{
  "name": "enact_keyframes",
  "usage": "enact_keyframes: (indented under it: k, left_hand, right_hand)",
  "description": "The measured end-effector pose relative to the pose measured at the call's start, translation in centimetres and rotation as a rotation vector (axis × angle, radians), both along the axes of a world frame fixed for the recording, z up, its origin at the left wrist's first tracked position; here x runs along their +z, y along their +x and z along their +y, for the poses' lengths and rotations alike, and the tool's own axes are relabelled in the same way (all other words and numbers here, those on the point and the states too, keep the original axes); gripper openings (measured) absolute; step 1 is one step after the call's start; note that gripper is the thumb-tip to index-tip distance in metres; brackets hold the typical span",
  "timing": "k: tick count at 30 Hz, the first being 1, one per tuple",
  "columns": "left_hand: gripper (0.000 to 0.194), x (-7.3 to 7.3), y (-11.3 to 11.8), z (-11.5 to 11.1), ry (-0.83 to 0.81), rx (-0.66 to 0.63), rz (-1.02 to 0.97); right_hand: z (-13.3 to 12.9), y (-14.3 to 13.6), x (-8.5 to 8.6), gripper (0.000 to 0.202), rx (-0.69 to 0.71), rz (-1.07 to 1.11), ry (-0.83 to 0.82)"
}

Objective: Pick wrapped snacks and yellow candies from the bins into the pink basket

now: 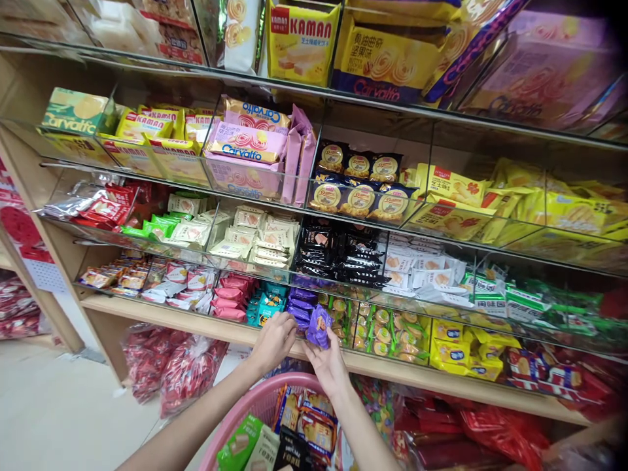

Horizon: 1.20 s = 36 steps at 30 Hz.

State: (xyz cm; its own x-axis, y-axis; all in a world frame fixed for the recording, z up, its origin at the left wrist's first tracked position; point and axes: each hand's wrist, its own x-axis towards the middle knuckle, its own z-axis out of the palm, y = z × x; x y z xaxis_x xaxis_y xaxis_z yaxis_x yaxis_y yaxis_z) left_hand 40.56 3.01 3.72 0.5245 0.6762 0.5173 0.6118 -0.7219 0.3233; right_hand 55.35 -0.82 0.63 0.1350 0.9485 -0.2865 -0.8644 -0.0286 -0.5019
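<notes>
A small purple snack packet (320, 327) is in my right hand (330, 366), pinched between thumb and fingers at the front of the bottom shelf. My left hand (275, 341) is beside it with curled fingers; whether anything is in them is hidden. Just behind both hands are more purple packets (300, 304) in their compartment, with teal packets (267, 304) to the left. Below my forearms is a pink basket (230, 425), holding a green packet (240, 445), a black packet (292, 451) and several orange-and-blue packets (314, 425).
Glass-fronted shelves hold packaged snacks in divided compartments. Pink packets (230, 294) and green-and-yellow packets (383, 333) flank the hands' area. A wooden shelf edge (387, 366) runs along the bottom. Bags of red packets (191, 373) lie below, by the pale floor (44, 405).
</notes>
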Motion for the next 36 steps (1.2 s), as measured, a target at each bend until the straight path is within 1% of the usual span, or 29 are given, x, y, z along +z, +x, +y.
enact_keyframes:
  k: [4,8,11,18,22,24,27,31,36]
  left_hand:
    - [0.019,0.1,0.4,0.1,0.049,0.023,0.100]
    - [0.018,0.0,0.8,0.5,0.083,0.042,0.101]
    - [0.021,0.2,1.2,1.2,0.100,0.061,0.115]
    - [0.027,1.2,2.9,2.5,0.197,0.130,0.310]
    - [0.029,2.1,3.7,3.6,0.213,0.163,0.345]
    - [0.032,2.4,3.7,4.1,0.225,0.161,0.364]
    - [0.032,2.6,3.2,4.4,0.247,0.113,0.415]
    - [0.027,2.5,2.2,4.2,0.277,0.073,0.461]
    - [0.031,2.3,1.6,4.3,0.393,0.061,0.510]
  right_hand:
    - [0.0,0.0,0.0,0.029,0.015,0.001,0.018]
    - [-0.1,-0.1,-0.1,0.031,0.031,-0.001,0.041]
    - [0.0,-0.2,-0.1,0.031,0.034,0.016,0.040]
    - [0.0,-0.1,0.1,0.029,0.039,0.047,0.022]
    - [-0.2,-0.2,0.2,0.026,0.026,0.052,-0.001]
    - [-0.2,-0.2,0.3,0.025,0.020,0.061,-0.003]
    - [-0.2,-0.2,0.3,0.025,0.020,0.060,0.003]
    - [-0.2,-0.2,0.3,0.025,0.014,0.052,0.008]
    - [-0.3,-0.2,0.3,0.026,0.015,0.044,0.018]
